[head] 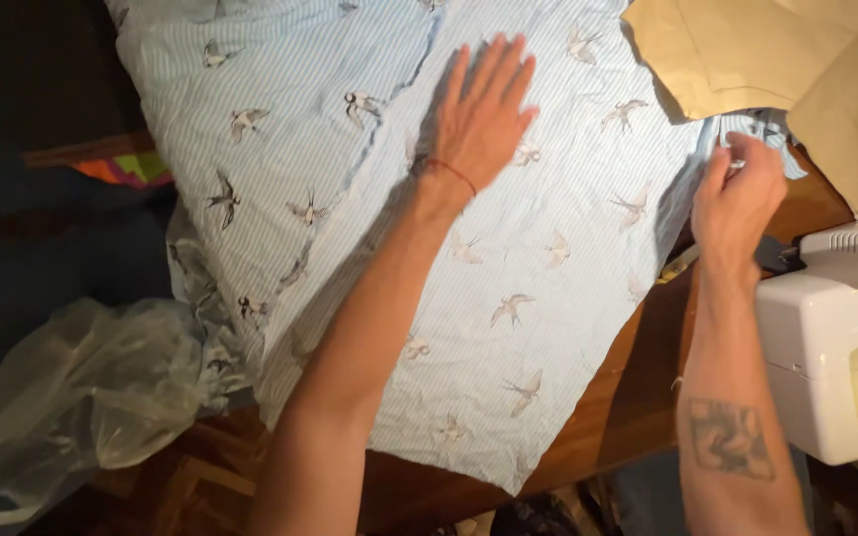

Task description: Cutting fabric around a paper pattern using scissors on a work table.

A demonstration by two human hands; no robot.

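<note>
Pale-blue bird-print fabric (508, 288) lies spread across the wooden table (638, 397). Left hand (484, 119) presses flat and open on it, apparently to hold it smooth, while right hand (739, 194) pinches its edge beside the white sewing machine (831, 347).

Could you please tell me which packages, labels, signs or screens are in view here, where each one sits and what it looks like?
Clear plastic bag: lower left, beside the bird-print fabric; crumpled, translucent, greyish.
Brown paper sheets: top right, overlapping the fabric's edge; flat, tan, possibly wrapping or pattern paper, cannot tell which.
No labels, signs or screens show; the white sewing machine at the right edge shows no display.
</note>
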